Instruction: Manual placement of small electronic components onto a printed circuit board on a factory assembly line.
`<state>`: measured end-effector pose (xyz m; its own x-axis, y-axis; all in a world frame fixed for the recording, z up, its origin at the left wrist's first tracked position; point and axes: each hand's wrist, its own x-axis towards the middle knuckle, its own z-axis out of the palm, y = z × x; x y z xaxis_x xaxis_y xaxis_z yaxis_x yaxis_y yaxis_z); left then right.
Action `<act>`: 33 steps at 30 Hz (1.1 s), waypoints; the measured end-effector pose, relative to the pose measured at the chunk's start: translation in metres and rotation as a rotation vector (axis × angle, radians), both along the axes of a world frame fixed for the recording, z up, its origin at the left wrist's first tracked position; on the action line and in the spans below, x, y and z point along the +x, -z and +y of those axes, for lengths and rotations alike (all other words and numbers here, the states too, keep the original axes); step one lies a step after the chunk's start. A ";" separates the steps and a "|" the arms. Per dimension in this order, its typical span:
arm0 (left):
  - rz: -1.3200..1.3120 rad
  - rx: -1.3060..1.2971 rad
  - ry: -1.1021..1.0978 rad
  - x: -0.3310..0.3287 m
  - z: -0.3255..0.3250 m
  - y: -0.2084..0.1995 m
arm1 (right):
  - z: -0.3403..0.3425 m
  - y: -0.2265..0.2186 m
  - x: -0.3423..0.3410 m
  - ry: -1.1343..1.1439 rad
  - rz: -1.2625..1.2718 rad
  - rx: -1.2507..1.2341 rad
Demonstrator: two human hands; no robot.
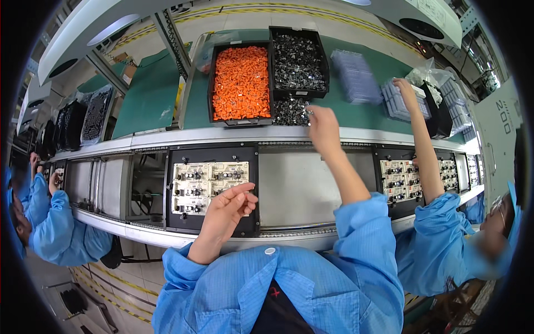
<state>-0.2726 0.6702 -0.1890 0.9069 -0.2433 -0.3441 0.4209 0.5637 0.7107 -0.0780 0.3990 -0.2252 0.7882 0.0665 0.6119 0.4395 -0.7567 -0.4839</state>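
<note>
Right hand [324, 131] at loose dark parts [290, 113] beside black bin [300, 93]; fingers bent, can't tell if gripping. Left hand [227, 212] half-curled over boards [190, 192], hold unclear. Hasty pinch could scatter parts; low left hand might bump boards.

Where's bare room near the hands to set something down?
Bare: the grey plate between the circuit boards, left of the right forearm; also the green mat between clear trays and silver rail. Crowded: by the right hand, with loose parts; by the left hand, with boards.
</note>
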 end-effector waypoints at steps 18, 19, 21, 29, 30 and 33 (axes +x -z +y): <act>-0.018 1.309 -0.267 -0.030 0.156 0.012 | -0.033 0.039 0.053 -0.007 0.229 0.093; -0.012 1.126 -0.262 -0.033 0.155 0.014 | -0.033 0.039 0.053 -0.010 0.217 0.070; -0.035 1.111 -0.292 -0.034 0.152 0.018 | -0.031 0.039 0.051 -0.014 0.213 0.046; -0.230 1.289 -0.148 -0.021 0.130 0.006 | -0.029 0.030 0.045 -0.071 0.209 0.144; -0.205 1.250 -0.221 -0.015 0.125 -0.002 | -0.032 0.031 0.044 -0.055 0.205 0.139; -0.165 1.112 -0.068 0.008 0.110 -0.030 | -0.042 0.035 0.042 -0.006 0.411 0.393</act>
